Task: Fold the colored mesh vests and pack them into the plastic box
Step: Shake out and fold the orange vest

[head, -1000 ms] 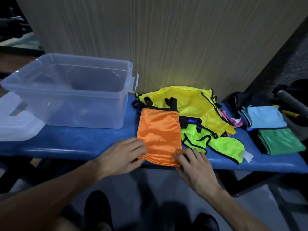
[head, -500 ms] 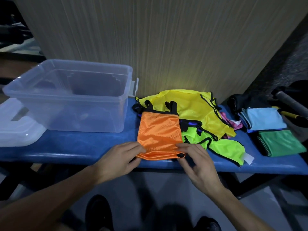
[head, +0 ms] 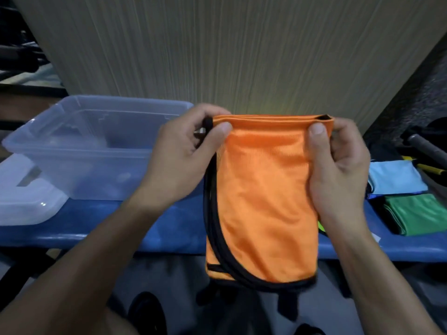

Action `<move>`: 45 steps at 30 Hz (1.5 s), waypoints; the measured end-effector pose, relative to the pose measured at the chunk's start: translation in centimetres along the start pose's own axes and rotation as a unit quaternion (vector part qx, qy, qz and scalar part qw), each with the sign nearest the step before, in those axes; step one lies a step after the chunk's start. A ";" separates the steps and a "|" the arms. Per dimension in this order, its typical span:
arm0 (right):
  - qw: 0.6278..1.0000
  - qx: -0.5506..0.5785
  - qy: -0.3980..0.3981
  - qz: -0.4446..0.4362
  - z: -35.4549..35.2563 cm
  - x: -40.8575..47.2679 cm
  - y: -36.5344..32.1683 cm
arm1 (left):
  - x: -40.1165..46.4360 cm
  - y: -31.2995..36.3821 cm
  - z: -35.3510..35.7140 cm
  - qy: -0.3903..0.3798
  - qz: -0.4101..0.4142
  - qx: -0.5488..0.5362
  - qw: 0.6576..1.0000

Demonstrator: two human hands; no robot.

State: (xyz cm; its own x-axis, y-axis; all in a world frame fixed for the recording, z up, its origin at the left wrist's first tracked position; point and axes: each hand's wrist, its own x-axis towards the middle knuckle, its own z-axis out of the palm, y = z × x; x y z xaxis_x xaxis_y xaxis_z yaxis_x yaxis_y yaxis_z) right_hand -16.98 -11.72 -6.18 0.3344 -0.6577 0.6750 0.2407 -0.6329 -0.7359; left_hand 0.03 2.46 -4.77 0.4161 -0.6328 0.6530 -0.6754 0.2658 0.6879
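Observation:
An orange mesh vest [head: 266, 197] with black trim hangs folded in the air in front of me, over the front edge of the blue bench. My left hand [head: 179, 153] pinches its top left corner and my right hand [head: 338, 165] pinches its top right corner. The clear plastic box [head: 79, 146] stands on the bench to the left, with nothing visible inside. The orange vest and my right hand hide the pile of yellow and lime vests; only a sliver of lime [head: 321, 226] shows.
The box's clear lid [head: 24, 199] lies at the bench's left end. A folded light blue vest [head: 396, 177] and a folded green vest [head: 420, 213] lie on the blue bench [head: 101, 226] at the right. A wood-grain wall stands behind. Shoes show on the floor below.
Both hands took the orange vest by its near edge and lifted it off the bench; it now hangs upright in the air, closer to the camera.

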 end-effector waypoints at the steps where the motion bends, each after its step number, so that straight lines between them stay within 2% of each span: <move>1: 1.000 -0.010 -0.007 0.014 0.0 0.5 1.3 | 0.5 -0.9 0.5 -0.018 -0.034 0.007 0.999; 4: 0.988 -0.057 -0.038 0.138 0.1 0.6 7.7 | 1.6 -6.0 3.1 -0.078 -0.116 0.105 0.985; 7: 0.951 -0.075 -0.073 0.292 0.2 -0.3 14.2 | 1.8 -10.7 6.9 -0.114 -0.190 0.156 0.963; 9: 0.929 -0.132 -0.117 0.325 0.1 -0.7 15.8 | 1.9 -12.6 8.9 -0.124 -0.241 0.169 0.948; 11: 0.924 -0.229 -0.152 0.266 0.5 -1.0 15.5 | 2.3 -14.0 9.8 -0.121 -0.276 0.182 0.936; 14: 0.934 -0.295 -0.131 0.151 1.0 -1.1 14.8 | 3.0 -15.3 10.4 -0.082 -0.300 0.184 0.932; 19: 0.907 -0.359 -0.196 0.101 0.0 -2.0 13.2 | 3.0 -16.5 10.8 -0.058 -0.312 0.178 0.931; 21: 0.896 -0.376 -0.219 0.090 -1.0 -3.0 12.3 | 2.7 -16.5 10.4 -0.077 -0.256 0.216 0.939; 23: 0.891 -0.374 -0.239 0.095 -2.5 -3.8 11.7 | 2.2 -15.3 9.8 -0.094 -0.138 0.263 0.950; 24: 0.887 -0.366 -0.263 0.103 -3.2 -4.2 11.5 | 1.9 -14.2 9.3 -0.111 -0.072 0.244 0.961; 26: 0.880 -0.340 -0.314 0.109 -4.5 -5.1 11.2 | 0.4 -12.0 8.4 -0.208 0.030 0.153 0.965; 28: 0.880 -0.331 -0.321 0.111 -5.4 -5.8 10.8 | -1.6 -10.6 7.6 -0.359 0.052 0.123 0.924; 30: 0.878 -0.324 -0.328 0.132 -6.4 -6.6 10.3 | -3.0 -11.2 7.2 -0.470 0.033 0.193 0.861; 31: 0.874 -0.312 -0.345 0.140 -7.0 -7.0 10.0 | -3.5 -11.7 7.0 -0.496 0.022 0.231 0.837; 32: 0.870 -0.300 -0.366 0.136 -7.6 -7.6 9.7 | -3.8 -12.0 6.9 -0.504 0.018 0.254 0.825; 34: 0.860 -0.290 -0.408 0.100 -8.4 -8.9 9.2 | -4.1 -11.8 6.8 -0.491 0.023 0.283 0.824; 37: 0.828 -0.349 -0.439 -0.010 -8.2 -11.1 9.3 | -4.5 -10.8 7.6 -0.457 0.071 0.325 0.825; 39: 0.787 -0.445 -0.419 -0.084 -7.3 -12.5 9.9 | -4.9 -10.2 8.4 -0.452 0.085 0.307 0.833; 41: 0.763 -0.513 -0.375 -0.117 -6.4 -13.7 10.7 | -5.4 -10.0 8.9 -0.469 0.076 0.269 0.837; 45: 0.766 -0.538 -0.315 -0.155 -5.6 -14.6 12.5 | -5.7 -10.6 9.3 -0.513 0.052 0.260 0.816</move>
State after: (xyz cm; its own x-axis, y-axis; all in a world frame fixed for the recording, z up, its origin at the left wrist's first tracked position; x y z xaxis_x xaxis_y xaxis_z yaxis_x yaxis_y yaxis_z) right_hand -23.98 -12.34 -24.96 0.8684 -0.2952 0.3985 -0.3805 -0.9119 0.1538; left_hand -0.84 -3.54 -18.76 -0.2089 -0.9735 -0.0931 -0.9530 0.1813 0.2429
